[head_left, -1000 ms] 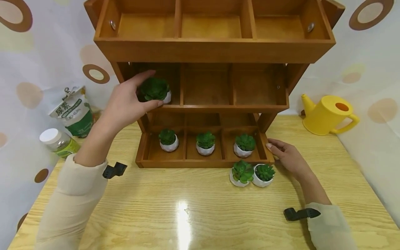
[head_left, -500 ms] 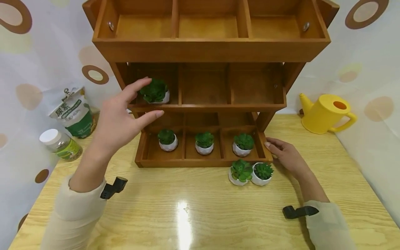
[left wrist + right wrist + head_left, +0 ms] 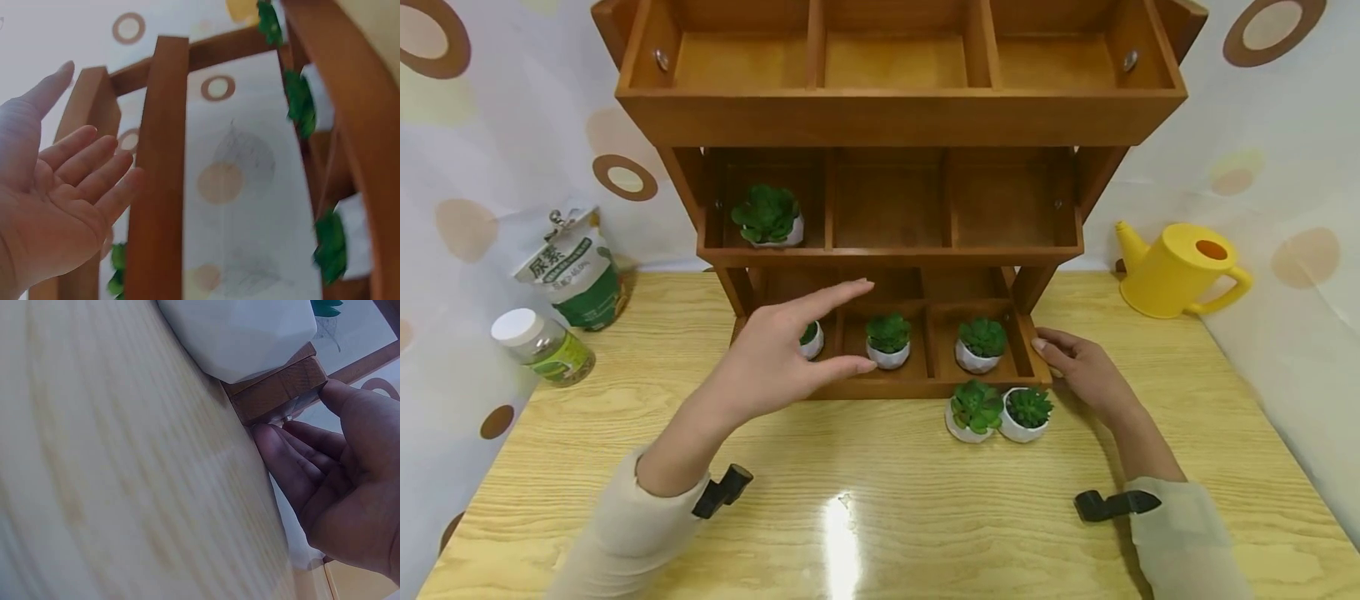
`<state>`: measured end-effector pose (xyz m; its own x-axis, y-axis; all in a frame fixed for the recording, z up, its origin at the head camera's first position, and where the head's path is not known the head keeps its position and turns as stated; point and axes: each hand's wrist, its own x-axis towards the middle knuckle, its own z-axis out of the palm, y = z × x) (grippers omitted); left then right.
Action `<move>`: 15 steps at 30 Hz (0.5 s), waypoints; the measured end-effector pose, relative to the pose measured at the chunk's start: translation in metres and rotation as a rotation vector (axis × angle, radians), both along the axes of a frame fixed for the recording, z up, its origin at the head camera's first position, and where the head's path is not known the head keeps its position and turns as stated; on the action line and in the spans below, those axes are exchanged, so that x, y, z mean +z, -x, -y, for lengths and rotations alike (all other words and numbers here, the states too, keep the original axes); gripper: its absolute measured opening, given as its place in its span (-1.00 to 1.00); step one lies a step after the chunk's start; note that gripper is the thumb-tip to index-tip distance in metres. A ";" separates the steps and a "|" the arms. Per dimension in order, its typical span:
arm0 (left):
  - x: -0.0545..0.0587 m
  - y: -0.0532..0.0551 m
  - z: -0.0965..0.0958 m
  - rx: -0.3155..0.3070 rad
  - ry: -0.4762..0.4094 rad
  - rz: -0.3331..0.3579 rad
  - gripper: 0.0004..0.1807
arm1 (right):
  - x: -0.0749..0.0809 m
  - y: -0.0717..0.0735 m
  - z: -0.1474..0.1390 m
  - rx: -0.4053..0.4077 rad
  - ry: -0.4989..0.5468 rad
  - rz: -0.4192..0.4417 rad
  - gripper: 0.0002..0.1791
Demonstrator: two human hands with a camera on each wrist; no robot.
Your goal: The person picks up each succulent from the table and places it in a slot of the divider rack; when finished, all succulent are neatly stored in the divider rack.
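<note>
My left hand (image 3: 775,358) is in front of the bottom tier of a wooden shelf (image 3: 895,121), thumb and fingers spread apart with nothing between them. It partly hides a potted succulent (image 3: 811,343) in the left compartment. In the left wrist view the palm of the left hand (image 3: 69,194) shows bare. My right hand (image 3: 1086,375) holds the right end of the bottom tier; its thumb and fingertips touch the wood in the right wrist view. A larger succulent (image 3: 767,215) stands in the middle tier's left compartment. More succulents (image 3: 888,342) (image 3: 981,344) sit in the bottom tier.
Two potted succulents (image 3: 973,411) (image 3: 1026,413) stand on the table before the shelf's right end. A yellow watering can (image 3: 1180,271) is at the right. A lidded jar (image 3: 542,346) and a green-and-white bag (image 3: 576,271) are at the left.
My left hand has let go of the succulent in the middle tier's left compartment and moved down and right to the bottom tier. The right hand has stayed at the shelf's end.
</note>
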<state>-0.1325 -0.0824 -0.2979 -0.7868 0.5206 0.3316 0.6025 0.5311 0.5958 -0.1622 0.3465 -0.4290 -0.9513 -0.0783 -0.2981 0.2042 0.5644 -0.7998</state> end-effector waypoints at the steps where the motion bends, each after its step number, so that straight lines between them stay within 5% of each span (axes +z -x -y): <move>1: -0.004 0.000 -0.003 -0.014 -0.004 0.029 -0.18 | 0.000 0.000 0.000 0.002 -0.010 -0.001 -0.09; 15: -0.066 -0.004 -0.054 -0.136 -0.086 0.441 -0.31 | 0.002 0.000 -0.001 -0.012 -0.043 0.018 -0.04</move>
